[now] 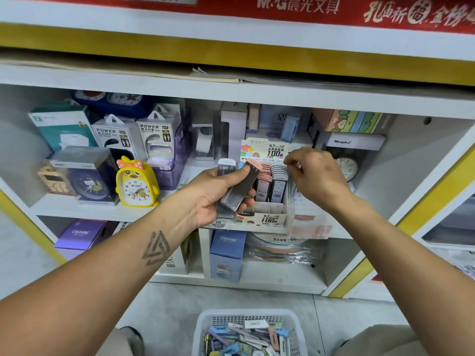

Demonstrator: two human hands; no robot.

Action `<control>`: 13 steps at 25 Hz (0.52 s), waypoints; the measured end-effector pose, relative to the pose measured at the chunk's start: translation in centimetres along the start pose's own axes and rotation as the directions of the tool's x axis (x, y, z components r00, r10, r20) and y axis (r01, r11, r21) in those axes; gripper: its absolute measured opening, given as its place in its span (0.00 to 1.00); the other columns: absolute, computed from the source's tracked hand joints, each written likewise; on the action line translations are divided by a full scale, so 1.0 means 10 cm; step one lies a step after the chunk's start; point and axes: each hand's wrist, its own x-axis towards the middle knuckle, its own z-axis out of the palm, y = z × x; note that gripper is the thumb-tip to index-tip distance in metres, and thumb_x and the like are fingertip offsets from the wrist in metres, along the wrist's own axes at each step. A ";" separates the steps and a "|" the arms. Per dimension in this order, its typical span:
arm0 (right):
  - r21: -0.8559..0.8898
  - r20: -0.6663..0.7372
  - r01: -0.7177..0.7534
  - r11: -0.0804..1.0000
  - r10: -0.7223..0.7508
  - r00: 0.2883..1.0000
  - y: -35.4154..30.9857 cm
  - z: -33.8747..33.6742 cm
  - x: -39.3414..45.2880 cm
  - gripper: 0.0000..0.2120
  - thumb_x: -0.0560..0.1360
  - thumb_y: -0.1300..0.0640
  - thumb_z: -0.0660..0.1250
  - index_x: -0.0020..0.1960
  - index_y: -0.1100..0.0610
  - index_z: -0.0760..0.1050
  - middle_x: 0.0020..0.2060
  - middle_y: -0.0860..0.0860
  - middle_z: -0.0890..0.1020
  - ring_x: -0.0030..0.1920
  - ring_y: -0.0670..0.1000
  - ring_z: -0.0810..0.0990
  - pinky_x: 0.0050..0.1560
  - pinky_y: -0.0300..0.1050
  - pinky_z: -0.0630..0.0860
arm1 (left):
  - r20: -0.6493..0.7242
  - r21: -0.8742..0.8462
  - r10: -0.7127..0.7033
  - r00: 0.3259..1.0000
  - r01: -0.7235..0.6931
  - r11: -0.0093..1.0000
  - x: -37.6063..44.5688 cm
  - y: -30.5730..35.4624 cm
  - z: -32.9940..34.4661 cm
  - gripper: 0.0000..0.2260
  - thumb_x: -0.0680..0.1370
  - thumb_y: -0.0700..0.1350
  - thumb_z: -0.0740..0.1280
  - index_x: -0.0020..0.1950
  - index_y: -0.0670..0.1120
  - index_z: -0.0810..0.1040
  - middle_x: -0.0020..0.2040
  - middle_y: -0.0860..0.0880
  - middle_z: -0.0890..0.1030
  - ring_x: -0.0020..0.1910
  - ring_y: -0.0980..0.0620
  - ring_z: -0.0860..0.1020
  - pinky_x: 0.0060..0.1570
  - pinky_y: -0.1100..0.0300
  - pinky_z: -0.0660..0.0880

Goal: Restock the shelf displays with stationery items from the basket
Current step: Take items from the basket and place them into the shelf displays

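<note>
My left hand grips a small bundle of pencil lead cases, grey with white and pink caps, held in front of the shelf. My right hand hovers over the lead display box on the shelf, its fingers curled and pinched at the tops of the cases standing in the box; whether it holds one is hidden by the fingers. A white basket with several stationery items stands on the floor below.
On the shelf to the left stand a yellow chick alarm clock, power bank boxes and a boxed blue clock. A round clock is right of the display. Blue and purple boxes fill the lower shelf.
</note>
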 end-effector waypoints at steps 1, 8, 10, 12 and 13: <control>0.064 -0.003 -0.034 0.997 0.034 0.999 -0.02 -0.01 0.01 0.09 0.79 0.60 0.66 0.55 0.55 0.83 0.50 0.52 0.85 0.50 0.56 0.82 0.50 0.53 0.80 | 0.011 0.003 -0.003 1.000 0.002 1.000 0.00 -0.01 0.01 0.24 0.72 0.50 0.75 0.61 0.37 0.78 0.43 0.38 0.85 0.34 0.43 0.83 0.28 0.58 0.78; 0.721 0.400 -0.401 0.565 0.132 0.907 -0.31 -0.03 -0.02 0.09 0.76 0.57 0.74 0.53 0.61 0.82 0.35 0.54 0.84 0.29 0.48 0.77 0.28 0.39 0.71 | 0.057 0.024 -0.028 0.998 0.027 0.999 -0.03 -0.04 0.11 0.27 0.70 0.52 0.76 0.63 0.38 0.76 0.42 0.40 0.84 0.34 0.43 0.83 0.26 0.59 0.77; 0.752 0.405 -0.420 0.508 0.146 0.902 -0.31 -0.04 -0.01 0.08 0.75 0.63 0.74 0.53 0.64 0.81 0.34 0.56 0.83 0.28 0.48 0.78 0.28 0.39 0.73 | 0.063 0.016 -0.059 0.996 0.058 0.998 -0.04 -0.02 0.12 0.24 0.73 0.54 0.73 0.61 0.38 0.77 0.41 0.39 0.84 0.35 0.42 0.83 0.27 0.58 0.78; 0.789 0.387 -0.437 0.432 0.203 0.900 -0.27 -0.07 0.01 0.06 0.74 0.67 0.73 0.51 0.64 0.81 0.34 0.57 0.83 0.27 0.49 0.77 0.26 0.39 0.73 | 0.060 -0.010 -0.071 0.996 0.072 0.997 -0.06 0.01 0.10 0.19 0.78 0.51 0.69 0.61 0.37 0.77 0.42 0.37 0.84 0.35 0.41 0.83 0.27 0.57 0.78; 0.812 0.370 -0.433 0.392 0.229 0.900 -0.24 -0.11 0.03 0.05 0.75 0.68 0.71 0.50 0.63 0.82 0.34 0.57 0.82 0.26 0.49 0.75 0.25 0.38 0.70 | 0.041 -0.018 -0.067 0.997 0.067 0.998 -0.06 0.02 0.08 0.16 0.80 0.48 0.68 0.61 0.37 0.76 0.42 0.36 0.84 0.34 0.41 0.83 0.27 0.56 0.78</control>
